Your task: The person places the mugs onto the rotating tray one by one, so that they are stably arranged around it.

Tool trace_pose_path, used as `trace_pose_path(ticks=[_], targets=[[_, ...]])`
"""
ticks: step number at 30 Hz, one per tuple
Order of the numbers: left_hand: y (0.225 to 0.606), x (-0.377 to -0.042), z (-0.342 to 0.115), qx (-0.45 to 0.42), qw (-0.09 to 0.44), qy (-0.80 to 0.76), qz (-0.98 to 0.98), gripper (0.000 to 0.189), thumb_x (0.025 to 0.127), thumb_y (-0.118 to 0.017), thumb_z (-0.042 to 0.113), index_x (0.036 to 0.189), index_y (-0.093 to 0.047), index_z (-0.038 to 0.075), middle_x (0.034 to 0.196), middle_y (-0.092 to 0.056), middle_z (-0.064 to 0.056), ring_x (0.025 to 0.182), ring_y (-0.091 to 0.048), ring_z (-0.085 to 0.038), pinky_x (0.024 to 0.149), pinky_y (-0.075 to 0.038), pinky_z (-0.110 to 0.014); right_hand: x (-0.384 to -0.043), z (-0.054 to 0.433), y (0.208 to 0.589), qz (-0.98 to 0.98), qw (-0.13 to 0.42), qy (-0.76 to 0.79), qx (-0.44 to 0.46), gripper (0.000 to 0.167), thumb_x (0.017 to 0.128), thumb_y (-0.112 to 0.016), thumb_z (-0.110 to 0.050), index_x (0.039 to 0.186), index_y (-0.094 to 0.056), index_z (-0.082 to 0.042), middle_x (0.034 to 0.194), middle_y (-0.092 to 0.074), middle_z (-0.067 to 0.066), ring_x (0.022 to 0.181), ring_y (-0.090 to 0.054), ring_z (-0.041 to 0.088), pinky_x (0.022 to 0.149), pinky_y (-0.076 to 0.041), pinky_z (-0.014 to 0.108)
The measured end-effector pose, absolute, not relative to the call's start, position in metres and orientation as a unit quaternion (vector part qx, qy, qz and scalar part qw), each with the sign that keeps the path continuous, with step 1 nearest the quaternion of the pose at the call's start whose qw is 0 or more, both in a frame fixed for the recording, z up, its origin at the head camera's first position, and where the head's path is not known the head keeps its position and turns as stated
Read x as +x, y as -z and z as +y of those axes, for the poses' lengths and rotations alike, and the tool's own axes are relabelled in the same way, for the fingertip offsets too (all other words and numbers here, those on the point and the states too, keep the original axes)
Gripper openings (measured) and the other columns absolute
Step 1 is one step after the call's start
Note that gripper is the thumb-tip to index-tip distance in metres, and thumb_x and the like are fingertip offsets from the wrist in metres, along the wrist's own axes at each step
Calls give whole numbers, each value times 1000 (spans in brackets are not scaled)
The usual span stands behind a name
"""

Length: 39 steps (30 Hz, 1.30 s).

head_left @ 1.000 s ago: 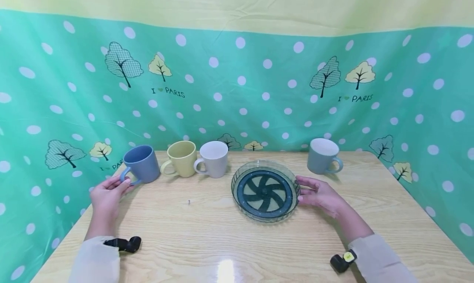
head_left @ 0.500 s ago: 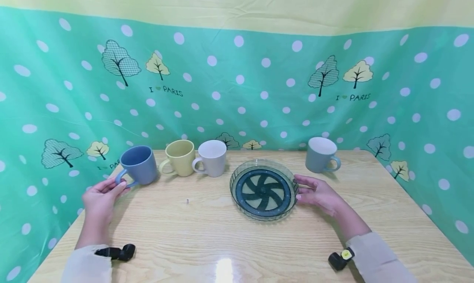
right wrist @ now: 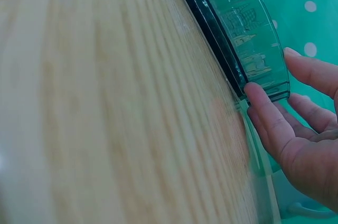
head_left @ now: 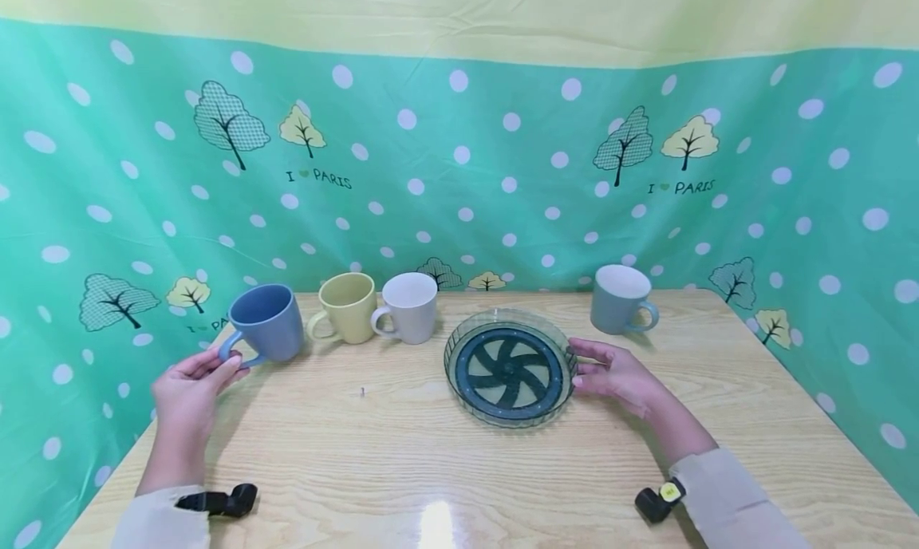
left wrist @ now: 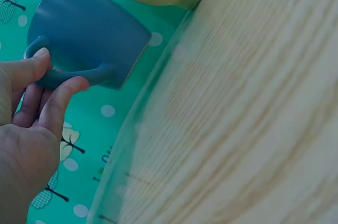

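At the table's left side my left hand (head_left: 188, 389) grips the handle of a blue mug (head_left: 276, 333) between thumb and fingers. The left wrist view shows the same mug (left wrist: 90, 28) with the thumb on top of its handle and a finger below. My right hand (head_left: 621, 381) touches the right side of a round see-through tray (head_left: 459, 397) with a dark, fan-patterned base. Seen from the right wrist, this hand (right wrist: 306, 129) has its fingertips spread along the tray's outer wall (right wrist: 259, 49), one low at the base edge and another near the rim.
A yellow mug (head_left: 353, 313) and a white mug (head_left: 416, 313) stand side by side right of the blue one. Behind the right hand is a grey-blue mug (head_left: 613, 310) with a white inside. A tiny object (head_left: 362, 392) lies on the wooden table (head_left: 337, 469). Patterned cloth (head_left: 459, 174) hangs behind.
The left hand and the blue mug's handle have shifted a little left and toward the person. The right hand keeps its place at the tray. The head view has drifted slightly.
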<state>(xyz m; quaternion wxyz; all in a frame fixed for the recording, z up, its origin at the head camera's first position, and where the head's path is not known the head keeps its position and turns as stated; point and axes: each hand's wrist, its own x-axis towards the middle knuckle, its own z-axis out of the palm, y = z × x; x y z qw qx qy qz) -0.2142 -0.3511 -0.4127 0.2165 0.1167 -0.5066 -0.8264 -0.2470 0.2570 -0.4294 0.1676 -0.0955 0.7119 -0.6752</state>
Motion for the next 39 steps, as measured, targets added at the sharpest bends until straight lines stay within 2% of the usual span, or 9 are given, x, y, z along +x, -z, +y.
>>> trace_pose_path(ticks=[11, 26, 39], targets=[[406, -207, -347, 59, 224, 822, -520, 28, 76, -72, -19, 99, -72, -3, 81, -72, -11, 80, -73, -19, 71, -60, -35, -246, 256, 428, 711, 166, 677, -92, 82, 83, -70, 4, 150, -23, 6, 155, -20, 29, 137, -30, 48, 97, -53, 36], [391, -202, -343, 47, 243, 797, -551, 28, 80, -70, -16, 106, -72, -5, 84, -74, -9, 76, -73, -17, 68, -60, -33, -246, 257, 428, 706, 170, 681, -97, 83, 83, -69, 5, 150, -21, 8, 154, -20, 30, 136, -31, 48, 97, -53, 36], [378, -202, -340, 30, 245, 804, -541, 34, 76, -74, -15, 109, -70, -5, 88, -74, -10, 80, -73, -19, 69, -60, -34, -246, 257, 430, 703, 169, 684, -96, 82, 83, -69, 5, 150, -21, 7, 155, -20, 29, 137, -30, 48, 97, -53, 36]])
